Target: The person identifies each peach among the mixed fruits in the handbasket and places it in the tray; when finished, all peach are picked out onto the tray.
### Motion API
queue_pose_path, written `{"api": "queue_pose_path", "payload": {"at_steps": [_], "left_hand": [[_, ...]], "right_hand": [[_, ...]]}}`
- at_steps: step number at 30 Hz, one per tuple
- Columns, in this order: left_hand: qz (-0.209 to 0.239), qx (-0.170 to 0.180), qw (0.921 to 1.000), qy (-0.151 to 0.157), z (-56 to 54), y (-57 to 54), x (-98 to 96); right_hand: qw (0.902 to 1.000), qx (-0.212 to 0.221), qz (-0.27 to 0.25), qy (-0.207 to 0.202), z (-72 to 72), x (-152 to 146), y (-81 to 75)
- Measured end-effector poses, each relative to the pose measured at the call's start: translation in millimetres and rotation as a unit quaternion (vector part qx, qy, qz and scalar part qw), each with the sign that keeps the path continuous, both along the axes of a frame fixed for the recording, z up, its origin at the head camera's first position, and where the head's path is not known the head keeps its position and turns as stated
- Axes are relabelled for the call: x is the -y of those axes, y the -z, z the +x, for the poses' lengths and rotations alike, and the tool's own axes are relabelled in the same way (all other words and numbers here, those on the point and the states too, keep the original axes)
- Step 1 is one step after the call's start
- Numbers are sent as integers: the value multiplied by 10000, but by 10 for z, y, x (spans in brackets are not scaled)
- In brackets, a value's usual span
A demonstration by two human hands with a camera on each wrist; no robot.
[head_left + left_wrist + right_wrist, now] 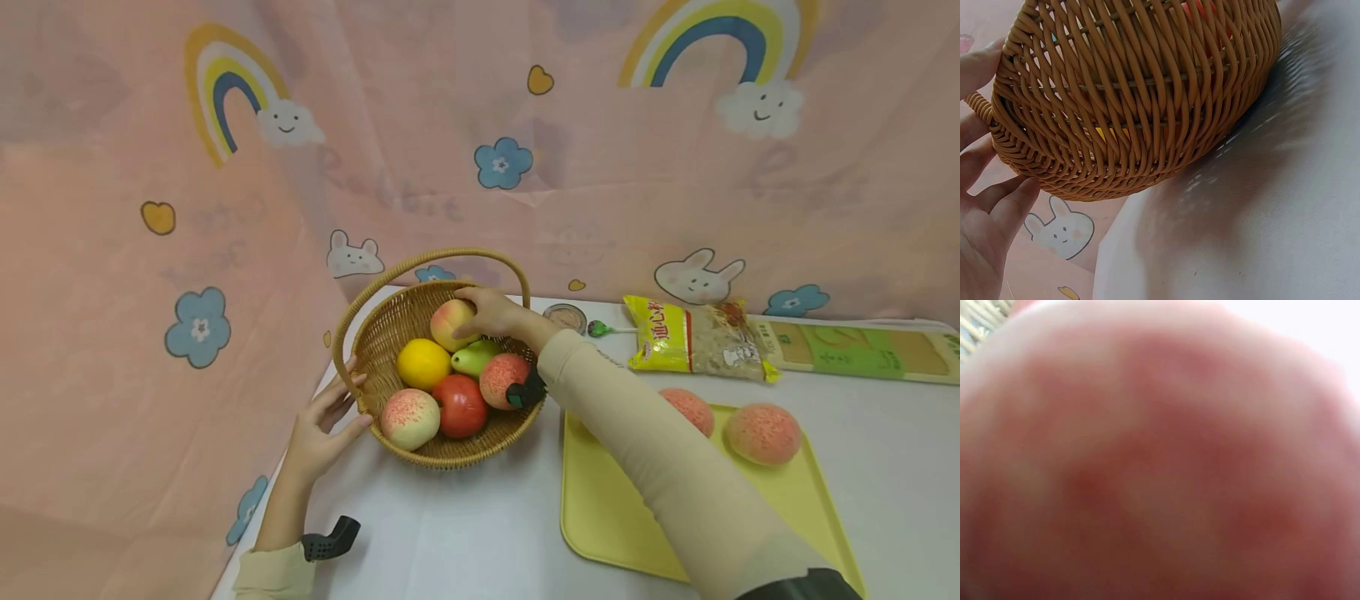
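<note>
A wicker basket (367,333) with a tall arched handle holds several fruits. My left hand (318,433) grips its left rim at the foot of the handle; in the left wrist view, the fingers (1013,203) lie against the woven rim. Inside the basket's far part, my right hand (491,315) holds a yellow-pink peach (450,325) between thumb and fingers. Around it lie a yellow round fruit (423,364), a green pear (476,358), a red round fruit (460,406), a pale peach (410,419) and a redder peach (504,379). A blurred reddish peach surface (1166,462) fills the right wrist view.
Right of the basket, a yellow tray (607,517) bears two peaches (763,434), partly under my right sleeve. Behind it lie a pasta bag (697,337), a green-and-tan packet (862,350), a lollipop (600,328) and a small round tin (565,317). A printed cloth hangs behind.
</note>
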State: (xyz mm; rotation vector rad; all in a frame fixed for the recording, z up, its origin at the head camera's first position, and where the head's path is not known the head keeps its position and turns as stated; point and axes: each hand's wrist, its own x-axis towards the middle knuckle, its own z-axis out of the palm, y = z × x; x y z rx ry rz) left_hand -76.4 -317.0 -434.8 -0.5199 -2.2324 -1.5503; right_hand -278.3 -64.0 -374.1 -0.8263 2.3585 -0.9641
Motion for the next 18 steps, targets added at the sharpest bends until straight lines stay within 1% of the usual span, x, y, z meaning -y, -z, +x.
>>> {"api": "queue_pose_path", "payload": {"at_steps": [4,8,15,18], "left_hand": [[-12,-38,10000,22,-5,-8,-4],[-23,-14,10000,8,-4,-10,1],[-60,22,10000,4,1,5,8],[-24,-20,10000,25,0,7,4]], "right_hand": [[9995,-321,54,-25,-7,21,2],[9992,-393,-4,16,7,40,-10],[9976,-671,151,88,46,49,-26],[9966,-795,162,101,49,52,-21]]}}
